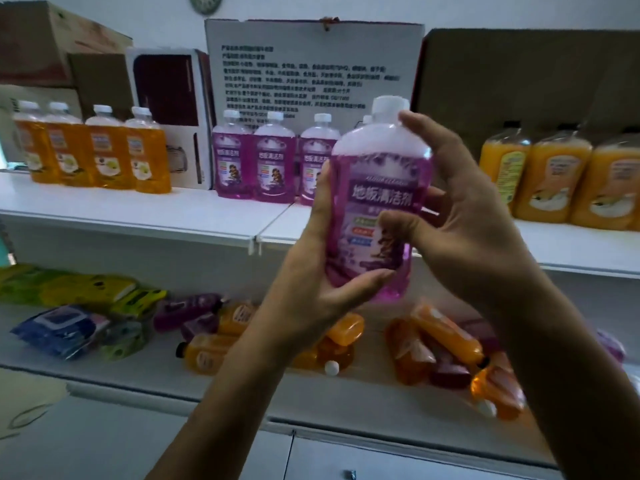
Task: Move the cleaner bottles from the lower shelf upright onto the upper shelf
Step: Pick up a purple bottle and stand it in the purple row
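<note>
Both hands raised: left hand (311, 271), right hand (460, 216) clasp upright purple bottle (377, 188).

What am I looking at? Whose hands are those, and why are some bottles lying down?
There is just one picture. It comes from a camera worn on a person's head, so you see what they see. No machine here, only two bare hands. The left hand and the right hand hold a purple bottle upright, with its white cap on top. Behind it is the upper shelf, where orange bottles and purple bottles stand in rows in front of cardboard boxes. Down on the lower shelf, more bottles lie in a jumble beside some soft packets. The person is standing them up on top.
</note>
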`<state>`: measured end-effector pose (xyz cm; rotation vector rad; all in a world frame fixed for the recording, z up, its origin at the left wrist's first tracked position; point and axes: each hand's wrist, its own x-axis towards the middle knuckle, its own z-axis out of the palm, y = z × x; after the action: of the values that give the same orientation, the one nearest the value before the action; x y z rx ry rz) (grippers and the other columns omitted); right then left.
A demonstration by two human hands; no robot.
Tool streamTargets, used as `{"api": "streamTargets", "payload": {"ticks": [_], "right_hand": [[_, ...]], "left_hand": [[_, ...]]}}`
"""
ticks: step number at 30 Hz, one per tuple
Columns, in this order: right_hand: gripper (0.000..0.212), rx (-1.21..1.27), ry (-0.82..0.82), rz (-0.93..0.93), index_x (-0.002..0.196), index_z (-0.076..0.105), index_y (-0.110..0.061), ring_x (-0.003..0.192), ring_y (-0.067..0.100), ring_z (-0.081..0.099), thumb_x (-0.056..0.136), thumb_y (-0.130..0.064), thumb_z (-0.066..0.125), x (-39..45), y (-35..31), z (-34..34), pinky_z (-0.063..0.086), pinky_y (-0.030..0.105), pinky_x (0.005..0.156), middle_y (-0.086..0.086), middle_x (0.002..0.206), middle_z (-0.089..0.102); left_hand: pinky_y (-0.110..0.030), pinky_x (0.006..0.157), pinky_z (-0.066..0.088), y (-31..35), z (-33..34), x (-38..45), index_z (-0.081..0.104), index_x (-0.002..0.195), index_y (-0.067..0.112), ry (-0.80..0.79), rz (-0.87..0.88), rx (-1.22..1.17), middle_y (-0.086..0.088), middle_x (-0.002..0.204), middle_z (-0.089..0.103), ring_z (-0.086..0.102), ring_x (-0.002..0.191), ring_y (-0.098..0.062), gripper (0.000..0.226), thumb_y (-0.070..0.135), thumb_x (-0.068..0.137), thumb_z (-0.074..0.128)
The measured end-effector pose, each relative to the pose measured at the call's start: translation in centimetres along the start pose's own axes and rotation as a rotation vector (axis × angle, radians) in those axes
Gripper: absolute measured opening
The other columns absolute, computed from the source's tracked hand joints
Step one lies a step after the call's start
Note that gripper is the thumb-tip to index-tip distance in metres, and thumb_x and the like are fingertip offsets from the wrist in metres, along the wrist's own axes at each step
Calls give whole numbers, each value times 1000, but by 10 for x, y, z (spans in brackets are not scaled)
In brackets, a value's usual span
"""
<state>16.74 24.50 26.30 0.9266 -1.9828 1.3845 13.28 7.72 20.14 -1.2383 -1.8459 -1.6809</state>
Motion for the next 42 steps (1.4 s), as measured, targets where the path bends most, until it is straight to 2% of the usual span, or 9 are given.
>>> {"api": "streamTargets", "payload": {"ticks": [3, 6, 10, 13, 15, 19, 23, 27, 42], "right_hand": [[82, -177, 49, -22, 154, 27, -28, 126, 14, 57, 88, 1, 66, 3, -4, -30, 60, 26, 80, -1, 152, 34], [83, -430, 81, -49, 152, 26, -36, 134, 13, 44, 88, -2, 68, 4, 0, -53, 55, 14, 82, -11, 151, 27], [93, -716, 77, 27, 153, 18, -36, 137, 14, 31, 83, -12, 76, 12, 21, -67, 44, 2, 85, -1, 153, 20], [94, -816, 45, 129, 153, 15, -37, 142, 20, 23, 84, -16, 76, 20, 38, -75, 36, -4, 79, 3, 157, 10], [95, -877, 10, 162, 154, 15, -37, 144, 25, 24, 84, -13, 75, 31, 49, -80, 40, 6, 91, 4, 158, 7], [95, -944, -28, 229, 153, 17, -36, 138, 36, 35, 83, -7, 75, 56, 71, -83, 51, 40, 102, 6, 158, 5], [96, -900, -26, 221, 151, 19, -36, 136, 29, 37, 81, -4, 76, 70, 101, -100, 53, 34, 98, 5, 157, 9], [100, -830, -48, 206, 151, 16, -39, 129, 11, 28, 81, 1, 75, 83, 131, -111, 46, 11, 83, 2, 158, 7], [108, -905, -8, 298, 149, 6, -51, 97, 22, 57, 84, 12, 66, 115, 179, -104, 54, 18, 66, 6, 161, -6]], "left_hand": [[-39, 96, 56, -3, 14, 37, -14, 145, 50, -102, 42, 61, -2, 146, 44, 63, 118, -13, 111, 21, 85, 75], [-37, 96, 55, -12, 30, 68, -23, 148, 39, -186, 55, 160, -1, 143, 45, 62, 114, -4, 116, 21, 86, 73], [-47, 103, 50, -30, 46, 94, -37, 146, 29, -303, 39, 316, -8, 148, 47, 59, 123, -16, 122, 25, 89, 71], [-28, 104, 47, -45, 49, 108, -40, 142, 35, -336, 51, 409, -4, 148, 46, 55, 122, -7, 120, 31, 91, 69], [-12, 93, 44, -56, 50, 119, -31, 145, 37, -345, 10, 435, 4, 132, 55, 57, 107, 3, 113, 32, 91, 68], [-29, 95, 42, -75, 50, 135, 12, 152, 27, -349, -248, 540, -2, 131, 60, 60, 115, -21, 79, 32, 93, 65], [-44, 105, 44, -80, 53, 135, 34, 144, 21, -365, -324, 651, -6, 136, 56, 54, 121, -27, 56, 38, 96, 58], [-49, 104, 44, -84, 55, 135, 38, 142, 17, -370, -329, 754, -8, 137, 55, 51, 124, -28, 53, 45, 98, 50], [-39, 95, 44, -84, 54, 134, 55, 134, 17, -336, -314, 792, -6, 132, 60, 55, 118, -23, 43, 42, 99, 46]]}}
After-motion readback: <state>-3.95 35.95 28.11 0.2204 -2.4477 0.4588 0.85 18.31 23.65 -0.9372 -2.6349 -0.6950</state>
